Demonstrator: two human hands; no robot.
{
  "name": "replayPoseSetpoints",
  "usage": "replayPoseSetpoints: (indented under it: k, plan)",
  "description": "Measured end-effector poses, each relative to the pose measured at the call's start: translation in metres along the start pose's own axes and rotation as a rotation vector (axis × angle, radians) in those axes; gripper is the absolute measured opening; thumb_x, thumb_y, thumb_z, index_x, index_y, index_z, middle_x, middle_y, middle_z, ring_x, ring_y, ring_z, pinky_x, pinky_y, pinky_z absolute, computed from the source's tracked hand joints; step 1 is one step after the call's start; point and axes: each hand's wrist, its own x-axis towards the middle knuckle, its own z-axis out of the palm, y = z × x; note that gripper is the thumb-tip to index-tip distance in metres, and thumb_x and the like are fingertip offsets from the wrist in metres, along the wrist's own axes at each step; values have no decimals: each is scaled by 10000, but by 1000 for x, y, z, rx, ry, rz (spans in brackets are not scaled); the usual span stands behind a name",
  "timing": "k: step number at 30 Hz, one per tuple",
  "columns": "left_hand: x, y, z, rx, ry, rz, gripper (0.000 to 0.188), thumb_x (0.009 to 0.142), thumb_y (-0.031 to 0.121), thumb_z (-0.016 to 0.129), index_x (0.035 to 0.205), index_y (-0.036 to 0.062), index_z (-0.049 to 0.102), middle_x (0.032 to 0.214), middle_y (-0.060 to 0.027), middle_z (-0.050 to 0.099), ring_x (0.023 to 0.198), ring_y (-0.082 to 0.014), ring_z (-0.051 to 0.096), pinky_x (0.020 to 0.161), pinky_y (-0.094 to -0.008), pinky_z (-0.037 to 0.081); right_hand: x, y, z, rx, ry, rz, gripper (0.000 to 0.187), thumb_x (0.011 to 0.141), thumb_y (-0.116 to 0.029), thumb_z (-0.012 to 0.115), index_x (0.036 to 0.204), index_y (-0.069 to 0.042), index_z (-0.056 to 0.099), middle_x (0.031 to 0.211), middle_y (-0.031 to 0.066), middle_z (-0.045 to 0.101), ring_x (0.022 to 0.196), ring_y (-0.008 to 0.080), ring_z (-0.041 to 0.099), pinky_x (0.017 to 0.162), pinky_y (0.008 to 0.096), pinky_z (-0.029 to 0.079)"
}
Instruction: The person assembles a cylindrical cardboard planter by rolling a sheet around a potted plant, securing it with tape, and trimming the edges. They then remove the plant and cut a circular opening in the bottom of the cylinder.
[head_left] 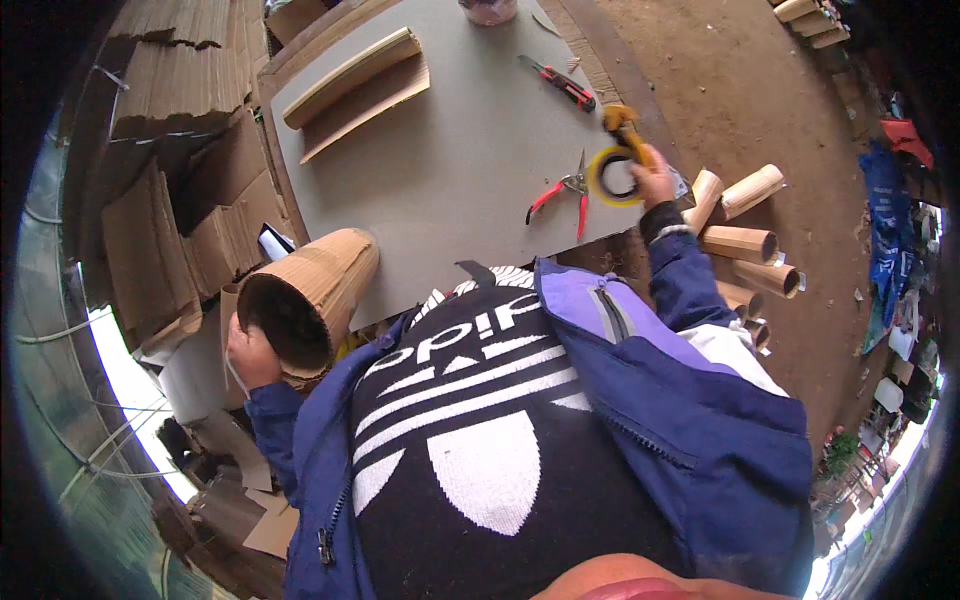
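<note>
My left hand (254, 352) is closed on the near end of a large cardboard tube (335, 275), whose open end faces me; some fingers are hidden behind its wall. The tube's far end lies over the table's left front edge. At the table's right edge, my right hand (655, 182) grips a yellow tape dispenser (622, 128) with a roll of tape in it. Beside it on the grey tabletop (470, 150) lie red-handled pruning shears (574, 186), blades apart. A red and black utility knife (566, 86) rests farther back. A curled cardboard sheet (360, 90) lies at the far left.
Several finished-looking cardboard tubes (740, 243) lie on the brown floor (690, 60) right of the table. Stacked flat cardboard (185, 90) and open boxes (150, 240) crowd the left side. A container (488, 10) stands at the table's far edge.
</note>
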Motion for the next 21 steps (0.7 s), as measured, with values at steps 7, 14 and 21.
replayPoseSetpoints:
  k: [7, 14, 21]
  plan:
    - [23, -12, -6, 266, -68, 81, 322, 930, 164, 525, 1195, 36, 654, 1062, -223, 694, 966, -369, 683, 842, -426, 519, 78, 24, -106, -1164, 165, 222, 595, 816, -486, 718, 1353, -253, 607, 1307, 123, 637, 1222, 315, 587, 1043, 423, 443]
    - [45, -33, -13, 97, -182, 57, 340, 882, 127, 571, 1192, 20, 659, 1070, -188, 717, 989, -362, 680, 888, -422, 519, 10, -2, 4, -1213, -160, -89, 669, 824, -353, 746, 1413, -194, 472, 1336, 157, 514, 1202, 367, 542, 1003, 515, 454]
    - [5, 74, -8, -231, -232, 30, 384, 940, 167, 584, 1287, 2, 599, 1169, -160, 695, 1067, -227, 648, 946, -341, 484, -37, 9, 106, -1221, -156, 29, 921, 784, -517, 767, 1529, -218, 314, 1445, 214, 424, 1326, 405, 438, 1060, 524, 408]
